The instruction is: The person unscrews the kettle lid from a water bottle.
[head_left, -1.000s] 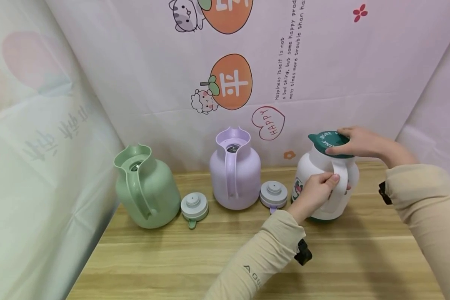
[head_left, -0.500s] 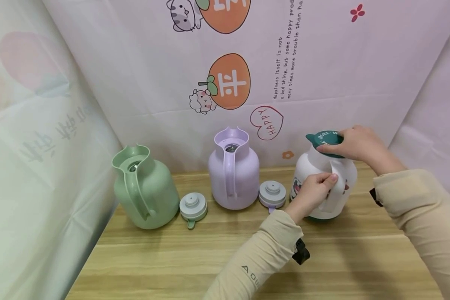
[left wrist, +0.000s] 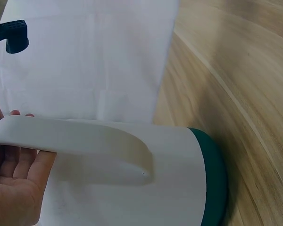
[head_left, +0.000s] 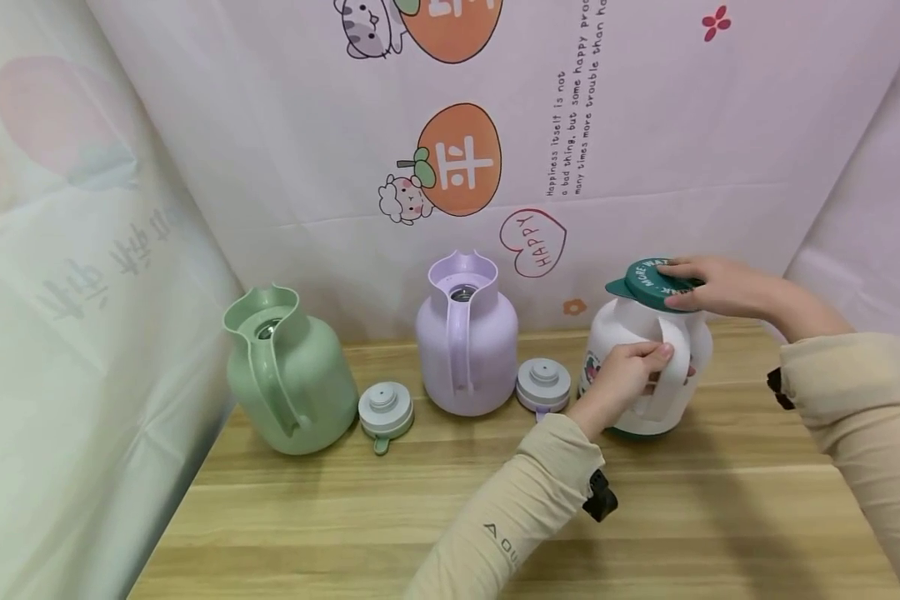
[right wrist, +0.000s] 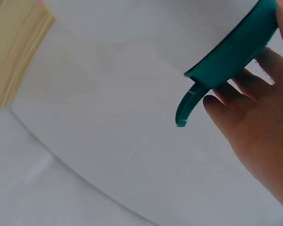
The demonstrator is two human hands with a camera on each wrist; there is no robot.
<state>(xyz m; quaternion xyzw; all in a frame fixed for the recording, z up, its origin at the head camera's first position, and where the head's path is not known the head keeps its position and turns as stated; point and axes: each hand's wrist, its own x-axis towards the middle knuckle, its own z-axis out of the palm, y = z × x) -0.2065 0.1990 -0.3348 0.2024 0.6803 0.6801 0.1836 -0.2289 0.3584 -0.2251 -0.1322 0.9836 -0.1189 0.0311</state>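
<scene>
At the right of the head view, a white thermos jug [head_left: 609, 327] stands upright on the table, with a green base and a printed picture. My left hand [head_left: 624, 377] grips its handle [left wrist: 85, 136], fingers curled through the loop. On its mouth sits a dark green lid [head_left: 645, 287], lettered on top, its pointed tab towards the left. My right hand [head_left: 735, 290] holds this lid from the right, thumb in front and fingers over the top. In the right wrist view, the lid's tab [right wrist: 188, 104] sticks out beside the fingertips.
A purple jug [head_left: 438, 358] and a green jug [head_left: 318, 392] stand lidless to the left. Their grey-topped stoppers, one with a purple tab [head_left: 543, 385] and one with a green tab [head_left: 386, 410], lie upside down beside them. A printed cloth [head_left: 330, 167] hangs behind the wooden table [head_left: 307, 525].
The lid has turned counterclockwise seen from above; its tab and lettering have swung towards the front left. My right hand has shifted its hold on it. My left hand stays on the handle.
</scene>
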